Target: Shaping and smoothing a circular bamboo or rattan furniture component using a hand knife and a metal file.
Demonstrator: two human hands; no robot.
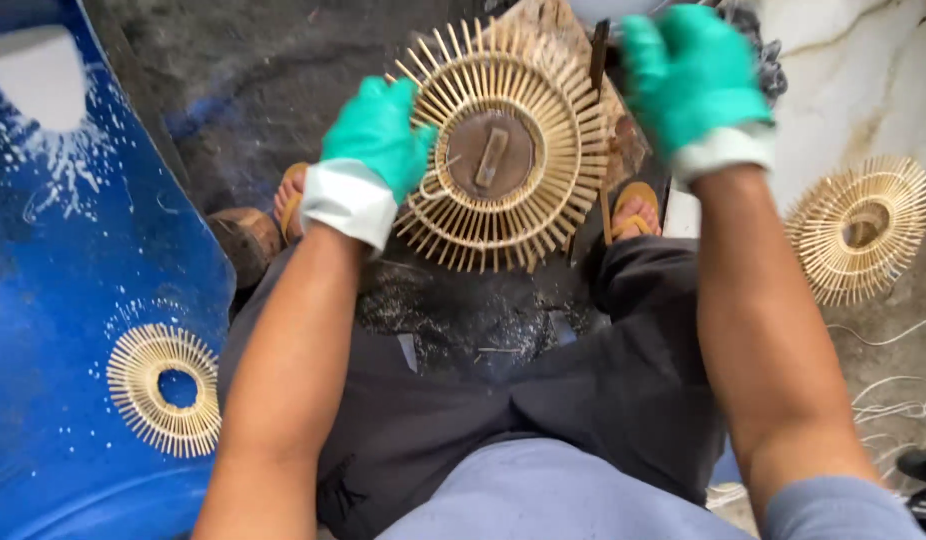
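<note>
We looked down over a seated worker's lap as two hands in green rubber gloves tended a round bamboo sunburst frame [503, 150], its thin sticks fanning out from woven rings around a dark brown disc at the centre. The frame lay at the far middle of the scene, resting on a worn wooden block [623, 140] between the worker's sandalled feet. The left hand [378, 135] gripped the frame's left rim, fingers curled together over the stick ends. The right hand [688, 75], at the frame's far right edge, was closed around a dark, narrow tool handle [600, 52]; we could not tell how its fingertips sat, since the glove's back faced us. A second finished frame [168, 388] lay near left on a blue plastic sheet [73, 300] spattered with white, and a third [861, 228] rested on the right, on pale ground. Loose white cord [898, 400] trailed along the near right. Dust and shavings covered the dark floor beneath the block.
</note>
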